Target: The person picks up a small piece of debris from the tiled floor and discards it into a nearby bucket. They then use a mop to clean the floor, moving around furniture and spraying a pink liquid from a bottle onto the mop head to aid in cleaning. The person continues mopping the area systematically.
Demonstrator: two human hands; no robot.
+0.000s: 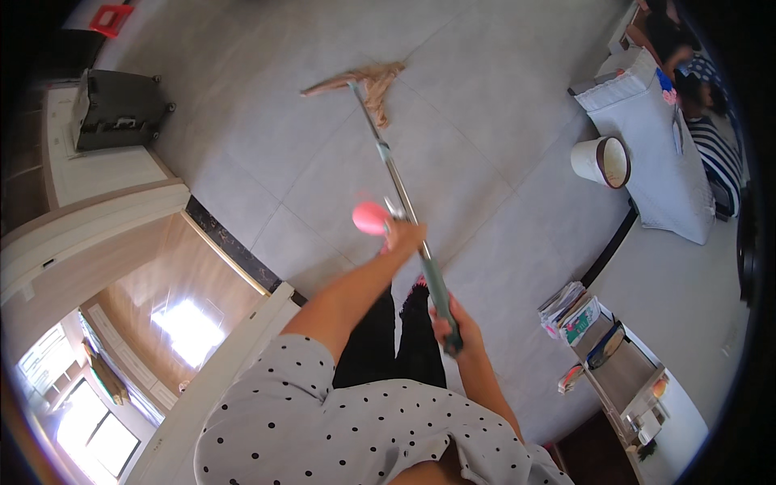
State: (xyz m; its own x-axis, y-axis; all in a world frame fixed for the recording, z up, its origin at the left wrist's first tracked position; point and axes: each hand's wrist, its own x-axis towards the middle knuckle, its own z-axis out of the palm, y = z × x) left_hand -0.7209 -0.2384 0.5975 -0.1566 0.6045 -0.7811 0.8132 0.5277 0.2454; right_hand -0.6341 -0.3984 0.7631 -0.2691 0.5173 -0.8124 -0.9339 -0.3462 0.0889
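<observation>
My right hand [465, 325] is wrapped round the dark green grip of a long mop [400, 186] with a silver pole. At its far end, a crumpled tan cloth [376, 81] lies on the grey floor around the mop head. Farther along the pole, my left hand [402, 238] is closed on a pink rounded thing [371, 218] with a pale, shiny part beside it; motion blurs it and its kind is unclear. That hand also overlaps the pole, but whether it grips the pole I cannot tell.
A dark suitcase [125, 111] stands at the far left, near a doorway. On the right are a white bin [600, 162], a covered piece of furniture [651, 162] with people beyond it, and a shelf [622, 376] holding books. My feet are below the pole.
</observation>
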